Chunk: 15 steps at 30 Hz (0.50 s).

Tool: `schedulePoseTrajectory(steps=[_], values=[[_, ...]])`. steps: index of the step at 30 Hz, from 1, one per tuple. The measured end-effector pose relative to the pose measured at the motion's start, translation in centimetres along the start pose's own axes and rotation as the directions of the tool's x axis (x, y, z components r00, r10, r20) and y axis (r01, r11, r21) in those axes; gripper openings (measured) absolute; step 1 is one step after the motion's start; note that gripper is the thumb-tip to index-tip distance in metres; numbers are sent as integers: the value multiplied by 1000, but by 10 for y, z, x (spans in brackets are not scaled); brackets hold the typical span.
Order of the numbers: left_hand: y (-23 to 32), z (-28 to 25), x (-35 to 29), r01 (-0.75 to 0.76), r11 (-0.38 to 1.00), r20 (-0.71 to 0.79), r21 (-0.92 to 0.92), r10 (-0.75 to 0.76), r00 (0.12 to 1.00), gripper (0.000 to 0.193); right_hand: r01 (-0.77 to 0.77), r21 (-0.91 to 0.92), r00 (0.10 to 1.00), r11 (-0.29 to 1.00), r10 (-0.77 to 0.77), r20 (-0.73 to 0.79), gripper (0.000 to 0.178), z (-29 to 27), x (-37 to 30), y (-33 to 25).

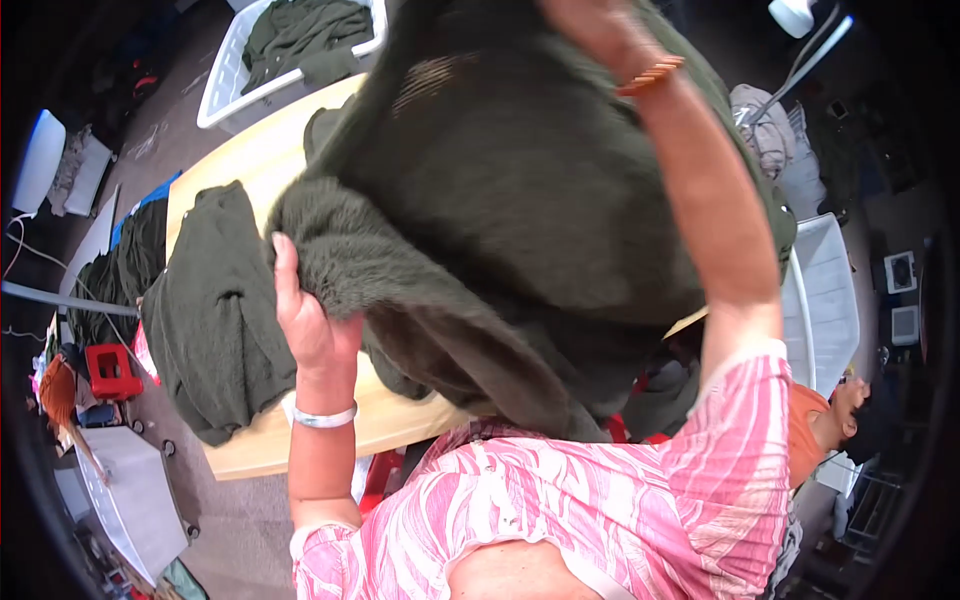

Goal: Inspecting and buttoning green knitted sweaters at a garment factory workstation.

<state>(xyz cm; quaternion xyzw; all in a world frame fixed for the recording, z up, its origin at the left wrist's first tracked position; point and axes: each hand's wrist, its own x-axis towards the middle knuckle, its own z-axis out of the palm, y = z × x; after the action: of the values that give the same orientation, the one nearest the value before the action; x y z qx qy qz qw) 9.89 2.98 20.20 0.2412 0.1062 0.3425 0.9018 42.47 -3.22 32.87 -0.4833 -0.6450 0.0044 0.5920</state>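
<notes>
A large dark green fuzzy garment (520, 190) is spread open in the air over the table, its middle blurred by motion. My left hand (315, 325) grips its fluffy edge at the left, thumb up and the other fingers hidden by the cloth. High at the top edge, my right hand (595, 30) is raised against the garment's far part; its fingers are smeared and partly cut off. Under and left of my left hand, another dark green garment (220, 310) lies on the light wooden table (255, 460).
A white bin (215, 95) with dark green clothes stands beyond the table. Another white bin (835, 300) is at the right, a white cart (130, 500) at the lower left. A red stool (112, 372) stands at the left. Other people are at both sides, including one in orange (808, 435).
</notes>
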Motion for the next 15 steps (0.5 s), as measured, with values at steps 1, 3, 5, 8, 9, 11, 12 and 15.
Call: schedulePoseTrajectory(steps=[1, 3, 5, 8, 9, 11, 12, 15], values=[[0, -37, -3, -2, 1000, -121, 22, 4, 993, 43, 24, -216, 994, 976, 0, 111, 46, 36, -3, 22], [-4, -141, -16, 162, 976, -431, 145, -85, 898, 36, -174, -329, 957, 928, 238, 166, 63, 100, -44, 43], [-23, -167, -34, 330, 916, -749, 227, -53, 661, 45, -199, -310, 928, 930, 281, 245, 56, 134, -113, 59], [-37, -216, -68, 380, 772, -673, 510, 83, 735, 49, -429, -160, 799, 889, 456, 392, 30, 164, -209, 50], [-37, -229, -76, 310, 596, -463, 740, 117, 879, 50, -561, -85, 724, 823, 539, 430, 23, 172, -235, 39], [-31, -226, -69, 179, 158, -204, 971, 161, 966, 52, -827, 15, 494, 562, 713, 497, 18, 180, -282, 14], [-25, -226, -64, -45, -313, 71, 949, 74, 995, 54, -851, -23, 439, 525, 733, 519, 18, 188, -293, -1], [-7, -223, -43, -253, -556, 305, 791, 1, 952, 51, -784, -37, 534, 620, 703, 470, 21, 214, -314, -30]])
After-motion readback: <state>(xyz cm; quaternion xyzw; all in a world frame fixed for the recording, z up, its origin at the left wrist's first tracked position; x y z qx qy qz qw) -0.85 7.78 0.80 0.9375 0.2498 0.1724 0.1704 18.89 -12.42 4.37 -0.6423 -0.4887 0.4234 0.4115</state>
